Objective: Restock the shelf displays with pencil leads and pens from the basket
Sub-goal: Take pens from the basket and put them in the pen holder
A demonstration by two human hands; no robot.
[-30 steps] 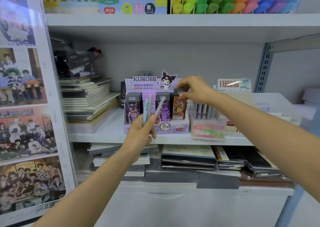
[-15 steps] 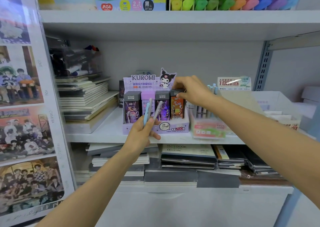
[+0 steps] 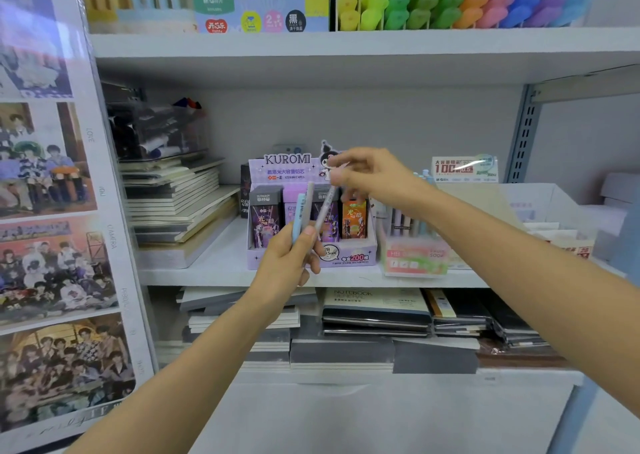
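My left hand [image 3: 287, 263] grips three pens upright in front of the purple Kuromi display box [image 3: 346, 258]: a light blue pen [image 3: 298, 214], a grey pen [image 3: 309, 197] and a tilted grey pen [image 3: 325, 208]. My right hand [image 3: 374, 176] hovers above the display, and its blurred thumb and fingertips pinch the top end of the tilted grey pen. The display holds a row of pencil lead boxes, with an orange lead box [image 3: 354, 220] at its right end. No basket is in view.
A pink display [image 3: 412, 259] with upright pens stands right of the Kuromi box. Stacked notebooks [image 3: 173, 204] lie to the left, more notebooks [image 3: 374, 308] on the shelf below. A poster panel [image 3: 52, 211] borders the left. The upper shelf [image 3: 346, 45] carries coloured pens.
My right hand has left the orange lead box in the display and risen to the top of the tilted grey pen. My left hand has stayed put with the pens.
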